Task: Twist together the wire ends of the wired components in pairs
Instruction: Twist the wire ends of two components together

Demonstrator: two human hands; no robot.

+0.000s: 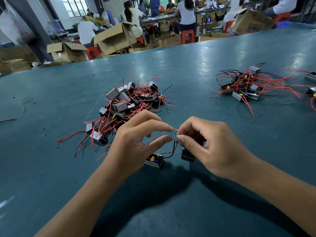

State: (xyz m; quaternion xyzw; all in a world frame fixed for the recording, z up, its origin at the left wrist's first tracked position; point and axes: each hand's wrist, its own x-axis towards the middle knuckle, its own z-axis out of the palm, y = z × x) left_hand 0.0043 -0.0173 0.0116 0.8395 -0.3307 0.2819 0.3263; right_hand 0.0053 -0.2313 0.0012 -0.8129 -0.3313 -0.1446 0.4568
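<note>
Pinching the bare wire ends [174, 134] between thumb and forefinger, the left hand [135, 142] and right hand [210, 147] meet above the teal table [51, 100]. Two wired components [154, 160] hang below, near the unpaired pile [126, 106].

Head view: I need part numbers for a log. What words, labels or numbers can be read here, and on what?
No text can be read for certain.
Cardboard box at the far right: blue print on its side, too blurred to read.
Components in the near pile and the right pile: no legible marking.
The two components by the hands: no label shows.
Green table: no print.
</note>
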